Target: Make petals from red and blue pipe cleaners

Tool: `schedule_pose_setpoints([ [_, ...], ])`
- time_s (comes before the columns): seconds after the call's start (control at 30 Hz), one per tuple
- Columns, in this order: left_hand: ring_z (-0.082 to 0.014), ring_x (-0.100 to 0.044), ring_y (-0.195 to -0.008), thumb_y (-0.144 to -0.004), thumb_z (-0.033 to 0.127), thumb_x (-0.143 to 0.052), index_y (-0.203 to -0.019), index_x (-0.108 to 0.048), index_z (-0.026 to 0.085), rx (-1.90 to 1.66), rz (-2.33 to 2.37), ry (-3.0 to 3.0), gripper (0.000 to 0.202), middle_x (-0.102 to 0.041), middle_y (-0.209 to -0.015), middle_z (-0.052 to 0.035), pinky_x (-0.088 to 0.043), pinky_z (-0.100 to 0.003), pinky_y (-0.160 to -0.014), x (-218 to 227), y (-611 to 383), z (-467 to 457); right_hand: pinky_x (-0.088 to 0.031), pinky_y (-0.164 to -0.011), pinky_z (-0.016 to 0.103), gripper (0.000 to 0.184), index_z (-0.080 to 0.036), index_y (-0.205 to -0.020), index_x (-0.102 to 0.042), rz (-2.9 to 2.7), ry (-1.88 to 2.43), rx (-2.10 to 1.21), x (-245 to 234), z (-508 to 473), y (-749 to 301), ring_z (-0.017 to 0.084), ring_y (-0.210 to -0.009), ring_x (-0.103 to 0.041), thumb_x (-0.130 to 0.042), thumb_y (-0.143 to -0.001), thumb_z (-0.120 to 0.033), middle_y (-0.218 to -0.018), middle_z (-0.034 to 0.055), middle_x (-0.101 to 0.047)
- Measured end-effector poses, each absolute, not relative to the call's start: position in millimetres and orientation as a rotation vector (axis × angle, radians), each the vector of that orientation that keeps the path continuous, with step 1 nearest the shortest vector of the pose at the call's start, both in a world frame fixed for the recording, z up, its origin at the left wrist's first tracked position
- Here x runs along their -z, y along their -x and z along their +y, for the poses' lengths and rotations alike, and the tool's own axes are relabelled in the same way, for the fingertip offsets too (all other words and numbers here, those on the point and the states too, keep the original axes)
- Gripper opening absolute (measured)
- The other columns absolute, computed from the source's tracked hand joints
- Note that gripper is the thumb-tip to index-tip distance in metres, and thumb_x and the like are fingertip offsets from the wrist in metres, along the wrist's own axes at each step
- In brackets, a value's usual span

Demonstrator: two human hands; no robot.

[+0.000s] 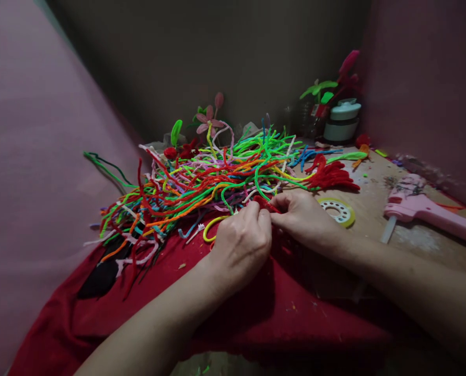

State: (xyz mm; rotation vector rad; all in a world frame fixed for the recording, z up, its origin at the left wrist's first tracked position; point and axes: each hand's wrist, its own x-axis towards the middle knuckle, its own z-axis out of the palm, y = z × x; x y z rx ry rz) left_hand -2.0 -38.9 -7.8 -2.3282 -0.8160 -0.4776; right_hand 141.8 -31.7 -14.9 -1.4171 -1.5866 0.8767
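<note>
My left hand (241, 245) and my right hand (305, 216) meet over a red cloth (233, 308), fingers pinched together on a red pipe cleaner (265, 203) held between them. Just behind the hands lies a big tangled heap of coloured pipe cleaners (205, 183) in green, red, orange, yellow, pink and blue. A bundle of red pipe cleaner pieces (330, 176) lies to the right of the heap. A roll of tape (338, 211) rests on the table beside my right hand.
A pink glue gun (424, 206) lies on the wooden table (377, 193) at the right. At the back right stand a white lidded pot (342, 122) and finished pipe cleaner flowers (335, 86). More flowers (209, 117) stand behind the heap. Pink walls close in on both sides.
</note>
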Motion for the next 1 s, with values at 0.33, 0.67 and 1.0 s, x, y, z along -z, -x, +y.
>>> schedule_pose_setpoints([
  [0.33,-0.0133,-0.05,-0.052,-0.09,0.017,-0.029,-0.08,-0.049,0.016,0.518,-0.806,2.45,0.022,-0.053,-0.064,-0.0017,-0.036,-0.024,-0.048,11.0,2.7,-33.7,-0.028,-0.032,0.019,0.008,-0.017,-0.056,-0.052,-1.193,1.298,-1.382,11.1,-37.3,-141.6,0.007,-0.032,-0.039,-0.057,-0.063,-0.017,-0.039,-0.0052,-0.046],
  [0.67,-0.0067,-0.049,-0.05,-0.067,0.031,-0.069,-0.091,-0.053,0.012,1.678,-2.201,3.164,0.034,-0.055,-0.069,0.0003,-0.039,-0.02,-0.045,-0.8,15.1,1.5,-0.035,-0.041,0.019,0.014,-0.015,-0.059,-0.055,-1.111,1.057,-1.403,11.8,-29.8,-146.9,0.006,-0.042,-0.045,-0.066,-0.064,-0.02,-0.051,-0.003,-0.054],
  [1.0,-0.0047,-0.045,-0.043,-0.062,0.025,-0.073,-0.069,-0.053,0.015,1.907,-2.06,3.244,0.024,-0.053,-0.057,0.0048,-0.037,-0.019,-0.043,1.4,2.7,-11.3,-0.033,-0.041,0.021,0.016,-0.015,-0.054,-0.055,-1.221,1.139,-1.291,14.5,-29.7,-149.7,0.008,-0.042,-0.044,-0.062,-0.067,-0.022,-0.046,-0.0027,-0.051],
])
